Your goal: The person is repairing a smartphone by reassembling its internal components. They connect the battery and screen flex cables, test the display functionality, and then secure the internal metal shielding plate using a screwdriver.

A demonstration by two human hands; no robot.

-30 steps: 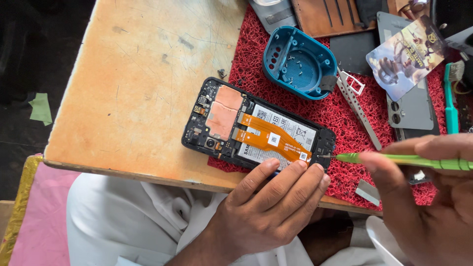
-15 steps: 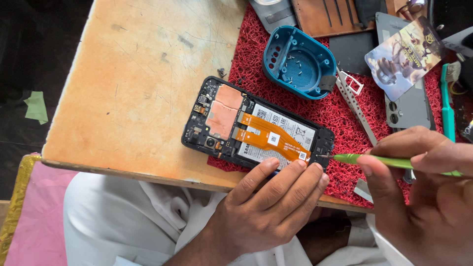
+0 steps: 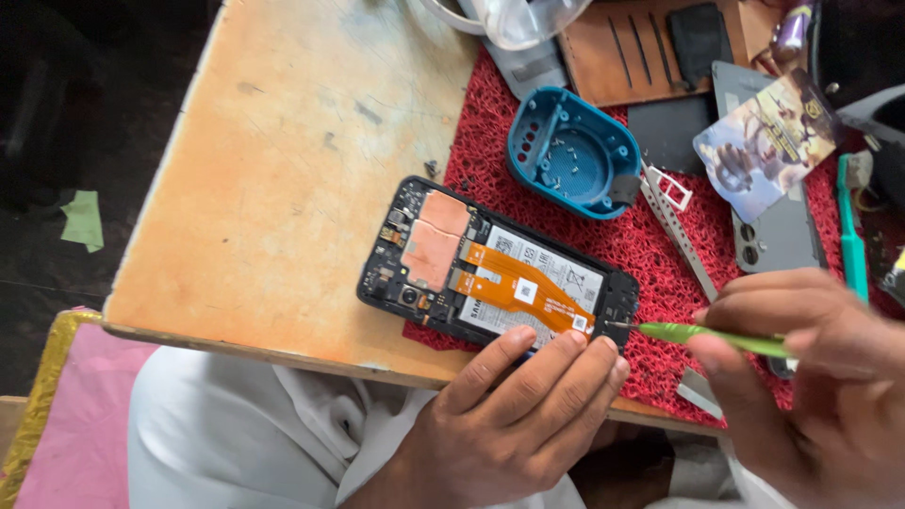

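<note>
An opened black phone [image 3: 490,269] lies with its back off, showing copper shields, an orange flex cable and a battery. It rests half on the wooden table [image 3: 283,170] and half on a red mat [image 3: 650,245]. My left hand [image 3: 514,415] presses its fingertips on the phone's near edge, holding it still. My right hand [image 3: 811,377] grips a thin green screwdriver [image 3: 707,333], whose tip touches the phone's bottom right corner.
A blue round shell [image 3: 570,151] with small screws inside sits on the mat behind the phone. A metal ruler [image 3: 679,236], a grey phone back [image 3: 773,236], a picture card [image 3: 768,141], a green tool [image 3: 851,236] and a brown leather case [image 3: 650,47] crowd the right side.
The view has shifted slightly. My right hand has drawn a little nearer and lower, keeping the screwdriver tip at the phone's corner. My left hand stays on the phone's edge.
</note>
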